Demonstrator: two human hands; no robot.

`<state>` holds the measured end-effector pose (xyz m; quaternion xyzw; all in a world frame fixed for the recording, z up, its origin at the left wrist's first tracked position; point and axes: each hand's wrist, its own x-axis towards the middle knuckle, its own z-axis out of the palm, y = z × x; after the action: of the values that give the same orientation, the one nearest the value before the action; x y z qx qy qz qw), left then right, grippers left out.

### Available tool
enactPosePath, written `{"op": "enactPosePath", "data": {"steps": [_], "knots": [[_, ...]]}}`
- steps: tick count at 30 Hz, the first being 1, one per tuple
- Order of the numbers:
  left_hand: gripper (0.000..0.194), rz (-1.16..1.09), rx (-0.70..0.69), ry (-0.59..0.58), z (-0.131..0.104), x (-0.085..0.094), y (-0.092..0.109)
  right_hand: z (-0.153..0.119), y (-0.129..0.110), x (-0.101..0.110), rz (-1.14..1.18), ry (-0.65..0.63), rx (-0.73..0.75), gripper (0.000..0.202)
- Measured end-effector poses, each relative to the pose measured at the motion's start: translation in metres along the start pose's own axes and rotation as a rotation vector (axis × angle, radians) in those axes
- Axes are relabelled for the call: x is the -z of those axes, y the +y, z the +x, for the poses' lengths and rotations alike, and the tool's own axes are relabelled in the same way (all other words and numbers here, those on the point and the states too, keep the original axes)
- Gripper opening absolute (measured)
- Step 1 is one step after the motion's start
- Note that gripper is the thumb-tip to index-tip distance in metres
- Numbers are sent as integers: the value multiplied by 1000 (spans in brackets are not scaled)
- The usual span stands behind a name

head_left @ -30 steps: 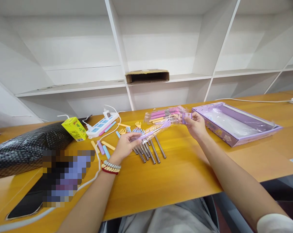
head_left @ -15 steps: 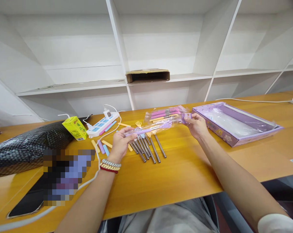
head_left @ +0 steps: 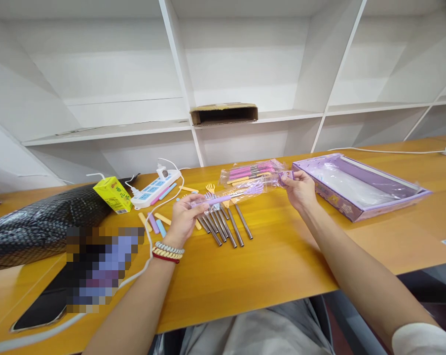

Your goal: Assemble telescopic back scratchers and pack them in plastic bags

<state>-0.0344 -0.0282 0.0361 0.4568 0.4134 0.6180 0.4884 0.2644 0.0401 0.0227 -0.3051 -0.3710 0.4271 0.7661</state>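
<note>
Stretched between my hands is a clear plastic bag [head_left: 270, 183] with a purple back scratcher [head_left: 230, 196] inside, its clawed head toward the right. My left hand [head_left: 186, 212] is closed on the handle end through the plastic. The bag's purple printed top is pinched by my right hand [head_left: 300, 190]. Below the bag lie several metal scratcher rods [head_left: 234, 229] with clawed heads, partly covered by it. Several loose coloured handles [head_left: 154, 223] are scattered left of my left hand. Behind the bag rests a pile of bagged pink scratchers [head_left: 250, 170].
A purple display box [head_left: 359, 213] stands at right. To the left are a white power strip [head_left: 156, 188], a yellow drink carton [head_left: 113, 195], a black wrapped bundle [head_left: 49, 217] and a dark phone [head_left: 41, 301] beside a white cable. A cardboard box [head_left: 225, 107] sits on the shelf behind.
My right hand has shifted very slightly to the right with the bag's top end. My left hand keeps its grip on the other end, and the things on the table stay put.
</note>
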Motion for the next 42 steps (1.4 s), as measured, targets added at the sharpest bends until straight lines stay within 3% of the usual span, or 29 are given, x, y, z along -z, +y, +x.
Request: {"op": "enactPosePath", "data": {"steps": [11, 18, 23, 29, 42], "knots": [[32, 70, -25, -55, 0, -1, -6, 0, 0, 1, -11, -14, 16, 40], [34, 80, -23, -17, 0, -1, -4, -1, 2, 6, -396, -238, -19, 21], [34, 74, -29, -13, 0, -2, -3, -2, 2, 4, -312, -255, -103, 22], [32, 23, -42, -19, 2, 0, -3, -4, -2, 4, -292, -379, -140, 27], [31, 21, -35, -18, 0, -2, -2, -4, -3, 5, -275, -218, -71, 28]]}}
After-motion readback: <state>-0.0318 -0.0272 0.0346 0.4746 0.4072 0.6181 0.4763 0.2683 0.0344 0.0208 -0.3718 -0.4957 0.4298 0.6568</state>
